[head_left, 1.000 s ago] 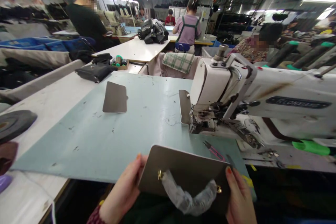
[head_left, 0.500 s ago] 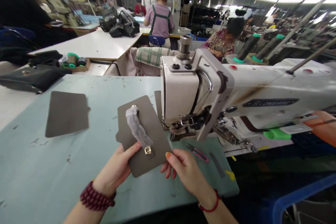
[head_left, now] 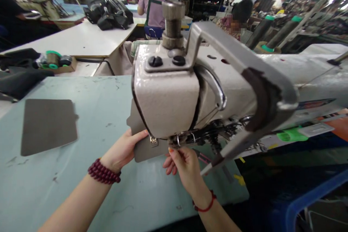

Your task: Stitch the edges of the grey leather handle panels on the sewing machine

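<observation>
A grey-brown bag panel (head_left: 144, 152) lies partly under the head of the sewing machine (head_left: 167, 98), which hides its far part. My left hand (head_left: 122, 150) grips the panel's left side, thumb on top beside a small gold metal clasp (head_left: 153, 141). At the right edge, close below the machine's needle area, my right hand (head_left: 183, 166) pinches the same panel between thumb and fingers. The plastic-wrapped strap attached to the panel is out of sight behind the machine head. Thread snips (head_left: 203, 157) with pink handles lie just right of my right hand, partly covered.
Another grey-brown panel (head_left: 49, 127) rests on the pale green tabletop (head_left: 89, 116) at left. Beyond it are a box of thread spools (head_left: 53, 59) and black bags (head_left: 108, 12). A blue bin rim (head_left: 312, 201) stands at lower right. Co-workers sit farther back.
Both hands have carried the panel forward, its far part going under the machine head. The camera has moved closer, so the machine looks larger and the strap is now hidden.
</observation>
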A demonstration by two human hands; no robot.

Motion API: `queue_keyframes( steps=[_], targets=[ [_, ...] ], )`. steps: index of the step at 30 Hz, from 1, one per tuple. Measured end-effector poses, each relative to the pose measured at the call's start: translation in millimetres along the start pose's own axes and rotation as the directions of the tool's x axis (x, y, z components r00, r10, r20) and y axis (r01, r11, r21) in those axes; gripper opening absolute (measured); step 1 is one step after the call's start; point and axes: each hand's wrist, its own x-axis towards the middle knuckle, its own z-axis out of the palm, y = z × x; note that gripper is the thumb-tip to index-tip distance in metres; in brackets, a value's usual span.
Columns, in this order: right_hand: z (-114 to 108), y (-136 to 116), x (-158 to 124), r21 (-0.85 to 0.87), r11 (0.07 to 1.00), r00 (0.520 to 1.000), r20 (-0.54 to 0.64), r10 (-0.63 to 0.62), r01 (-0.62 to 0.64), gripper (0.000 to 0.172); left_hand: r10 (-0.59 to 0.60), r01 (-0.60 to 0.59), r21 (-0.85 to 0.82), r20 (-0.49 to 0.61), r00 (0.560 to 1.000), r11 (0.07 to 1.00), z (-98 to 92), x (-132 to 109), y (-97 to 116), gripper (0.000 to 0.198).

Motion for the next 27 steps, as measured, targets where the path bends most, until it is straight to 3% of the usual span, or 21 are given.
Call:
queue_keyframes(
  steps=[6, 9, 12, 14, 18, 25, 27],
  targets=[
    [5.5, -6.7, -5.2, -0.068, 0.997, 0.998, -0.058, -0.034, 0.030, 0.053, -0.123, 0.126, -0.071, 0.036, 0.992, 0.990, -16.3, 9.4, -16.3, 0.034],
    [8.7, -9.4, -7.2, -0.050, 0.998, 0.994, -0.098, -0.042, 0.037, 0.052, -0.146, 0.148, 0.006, 0.164, 0.976, 0.989, -33.3, 11.2, -25.4, 0.034],
    [12.6, -9.4, -8.5, 0.019, 1.000, 0.997, -0.080, -0.008, 0.010, 0.045, -0.168, 0.090, 0.238, 0.329, 0.929, 0.967, -43.1, 6.8, -26.0, 0.024],
    [15.6, -8.0, -9.0, 0.059, 0.998, 0.999, -0.039, 0.020, -0.018, 0.043, -0.181, 0.046, 0.339, 0.377, 0.908, 0.940, -43.5, 3.1, -23.7, 0.022],
    [21.4, -4.2, -9.5, 0.086, 0.996, 0.998, -0.058, 0.024, -0.019, 0.047, -0.120, -0.048, 0.359, 0.432, 0.894, 0.932, -37.9, -0.8, -19.7, 0.021],
    [25.5, -0.8, -7.5, 0.102, 0.995, 0.995, -0.103, 0.015, -0.005, 0.049, -0.108, -0.098, 0.405, 0.455, 0.884, 0.909, -32.9, -1.6, -16.3, 0.023],
    [26.8, -1.4, -5.9, 0.114, 0.993, 0.994, -0.109, 0.021, -0.008, 0.048, -0.077, -0.045, 0.324, 0.355, 0.932, 0.945, -30.8, -1.4, -15.5, 0.020]
  ],
)
